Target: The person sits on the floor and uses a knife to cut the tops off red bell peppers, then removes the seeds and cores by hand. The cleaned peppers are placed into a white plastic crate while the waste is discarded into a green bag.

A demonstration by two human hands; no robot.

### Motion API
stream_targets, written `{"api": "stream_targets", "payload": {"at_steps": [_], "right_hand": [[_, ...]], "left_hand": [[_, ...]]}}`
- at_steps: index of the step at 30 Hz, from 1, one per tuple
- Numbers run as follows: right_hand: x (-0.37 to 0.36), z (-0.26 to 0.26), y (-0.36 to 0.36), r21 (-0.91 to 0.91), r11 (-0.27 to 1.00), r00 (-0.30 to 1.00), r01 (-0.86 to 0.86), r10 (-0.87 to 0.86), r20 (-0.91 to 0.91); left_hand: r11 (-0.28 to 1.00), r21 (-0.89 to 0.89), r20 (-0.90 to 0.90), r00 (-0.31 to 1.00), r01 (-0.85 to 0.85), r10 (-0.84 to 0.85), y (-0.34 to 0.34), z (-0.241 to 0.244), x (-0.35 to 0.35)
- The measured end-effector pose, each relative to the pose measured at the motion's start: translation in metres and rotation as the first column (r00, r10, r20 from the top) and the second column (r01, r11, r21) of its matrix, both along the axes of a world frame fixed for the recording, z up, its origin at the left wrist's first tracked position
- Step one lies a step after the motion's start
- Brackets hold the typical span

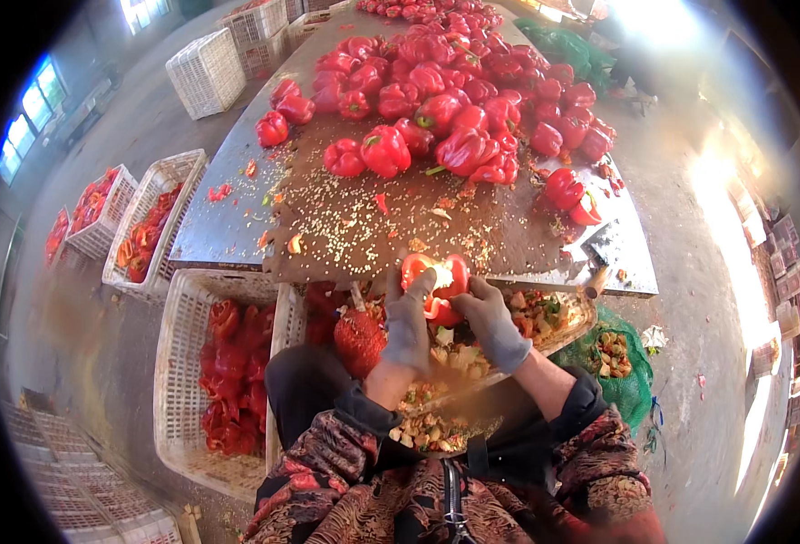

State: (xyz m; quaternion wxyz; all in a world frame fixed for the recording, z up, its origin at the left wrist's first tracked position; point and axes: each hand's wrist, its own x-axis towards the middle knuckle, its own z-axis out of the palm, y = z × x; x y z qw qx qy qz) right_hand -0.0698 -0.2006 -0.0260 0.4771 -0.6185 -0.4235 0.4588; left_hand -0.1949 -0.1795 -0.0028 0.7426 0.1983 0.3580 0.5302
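An opened red bell pepper (457,273) is held between my two gloved hands just past the near edge of the table. My left hand (406,326) grips its left side, the thumb pressed against the pale core inside. Fingers of my right hand (496,321) hold the lower right side of the pepper. Both hands wear grey gloves. Below them a crate (580,316) holds cores, stems and seeds. Left of my left hand is a round red object (359,340) that I cannot identify. Whole red bell peppers (386,151) are heaped on the table (226,224).
A brown board (345,251) with scattered seeds covers the table's middle. A blade with a wooden handle (598,280) rests at the right corner. A white plastic crate (189,408) of red pepper pieces (233,374) stands at left. Green mesh bag (634,381) lies at right.
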Motion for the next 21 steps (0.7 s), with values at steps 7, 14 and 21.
{"api": "stream_targets", "payload": {"at_steps": [7,14,21], "right_hand": [[0.003,0.041,-0.008,0.035,0.773,0.280,-0.633,0.187,0.941],[0.006,0.040,-0.045,0.112,0.652,0.198,-0.750,0.060,0.978],[0.000,0.023,-0.070,0.492,0.826,0.855,-0.274,-0.024,0.517]], "left_hand": [[0.936,0.050,-0.068,0.936,0.348,-0.344,-0.021,0.010,-0.024],[0.809,0.115,-0.362,0.783,0.576,-0.506,-0.055,0.014,-0.038],[0.806,0.156,-0.540,0.733,0.571,-0.415,-0.078,0.017,-0.032]]}}
